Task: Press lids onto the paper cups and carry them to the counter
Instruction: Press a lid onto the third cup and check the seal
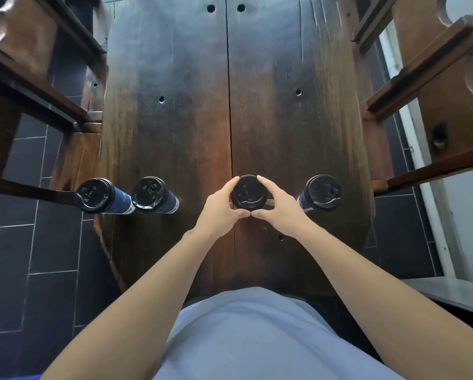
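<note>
Single head view, looking steeply down, close over dark wooden table (271, 133)

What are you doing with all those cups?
A person is fitting a black lid on a cup, with the left hand and right hand curled round its rim. Three blue cups with lids on stand beside it on the wooden table.

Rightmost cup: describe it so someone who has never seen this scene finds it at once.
Start at the long dark wooden table and follow the row of four black-lidded blue cups across its near end. The rightmost cup stands alone by the right edge, right of the held cup that the left hand and right hand grip. Nobody touches it, and the other two cups stand together at the left.
</note>
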